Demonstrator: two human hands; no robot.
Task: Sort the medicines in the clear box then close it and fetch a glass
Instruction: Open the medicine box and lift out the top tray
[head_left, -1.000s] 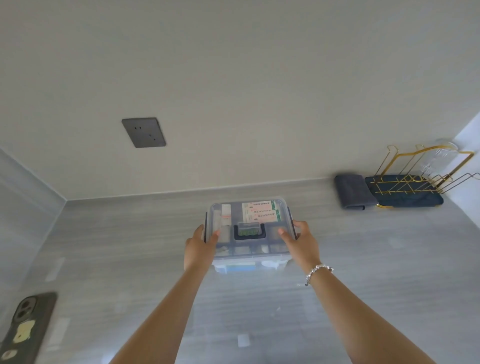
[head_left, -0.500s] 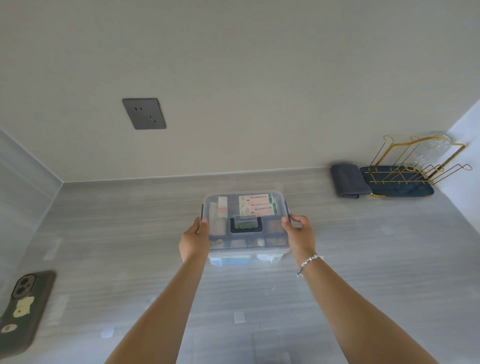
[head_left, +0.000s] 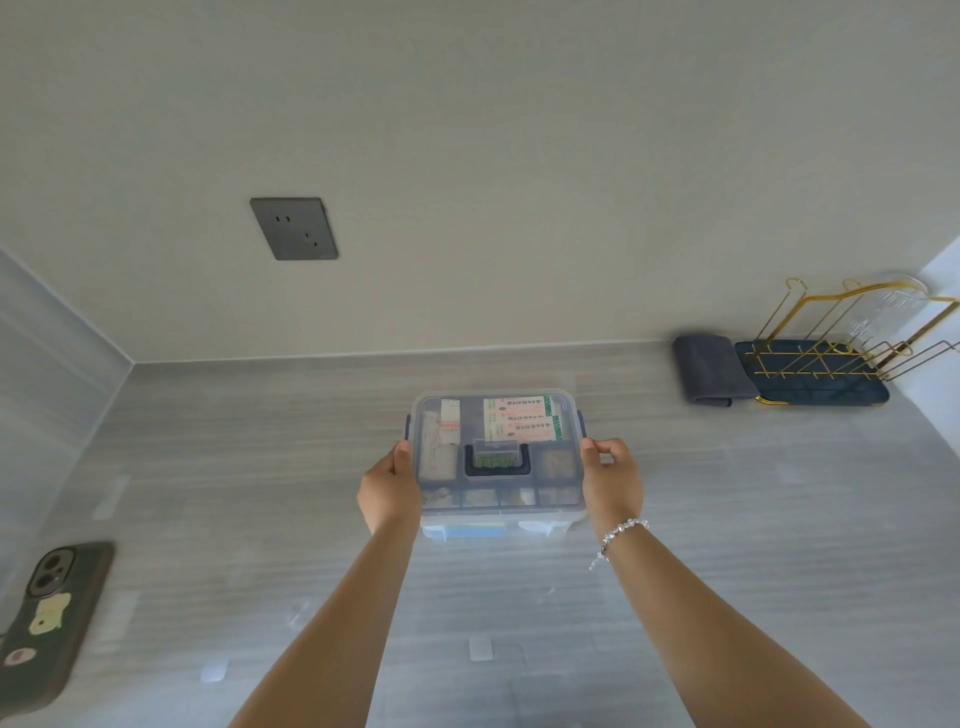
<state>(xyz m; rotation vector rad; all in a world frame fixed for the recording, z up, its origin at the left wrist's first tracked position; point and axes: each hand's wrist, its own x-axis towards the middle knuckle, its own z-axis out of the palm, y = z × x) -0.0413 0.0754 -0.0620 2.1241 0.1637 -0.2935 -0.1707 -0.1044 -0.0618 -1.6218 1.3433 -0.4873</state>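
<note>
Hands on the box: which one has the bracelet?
The right hand, gripping the clear box at its right side, has a beaded bracelet on the wrist. The left hand has a bare wrist.

The phone (head_left: 49, 618) at eight o'clock is cut by the left edge; the box (head_left: 496, 457) labels are too small to read.

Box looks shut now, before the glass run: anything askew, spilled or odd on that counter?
Nothing stands out. The clear box sits square on the counter, lid on, left hand and right hand at its sides. The glass rests on the gold rack, the folded cloth beside it.
</note>
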